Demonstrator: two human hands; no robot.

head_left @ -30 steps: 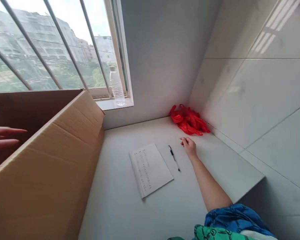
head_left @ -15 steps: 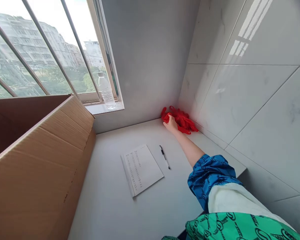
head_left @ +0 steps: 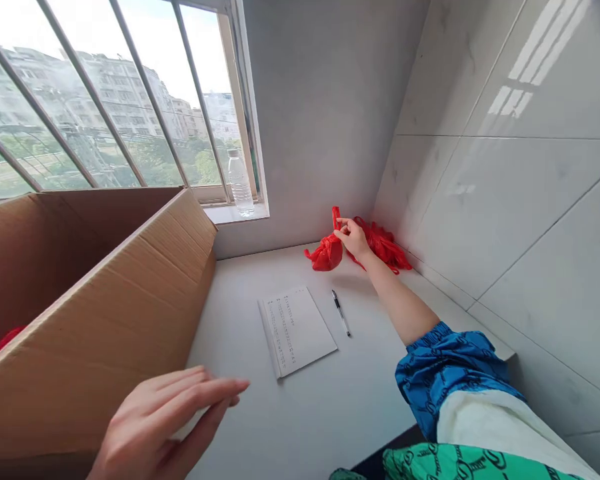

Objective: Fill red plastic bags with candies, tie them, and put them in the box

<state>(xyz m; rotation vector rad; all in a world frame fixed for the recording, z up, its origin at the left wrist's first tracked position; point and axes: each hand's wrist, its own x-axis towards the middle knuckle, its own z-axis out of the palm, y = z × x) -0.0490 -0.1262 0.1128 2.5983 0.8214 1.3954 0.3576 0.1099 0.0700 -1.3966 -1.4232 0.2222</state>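
Note:
My right hand [head_left: 354, 238] pinches a red plastic bag [head_left: 327, 255] by its upper part, near the far corner of the white table. The bag hangs crumpled, with one loop sticking up above my fingers. Just behind my hand lies a pile of more red plastic bags [head_left: 387, 248] against the tiled wall. My left hand [head_left: 165, 423] is in the lower left, holding nothing, its fingers stretched out toward the right. It is in front of the cardboard box [head_left: 115, 327]; I cannot tell whether it touches the box.
An open notebook [head_left: 297, 330] with handwriting lies on the white table [head_left: 260, 427]. A black-capped pen [head_left: 341, 313] is beside it. On the windowsill stands a clear plastic bottle [head_left: 241, 183]. Something red [head_left: 3, 345] shows inside the box. Walls bound the back and right.
My right hand has lifted one red bag away from the pile, slightly to the left. My left hand has come into view at the lower left. The view has shifted left.

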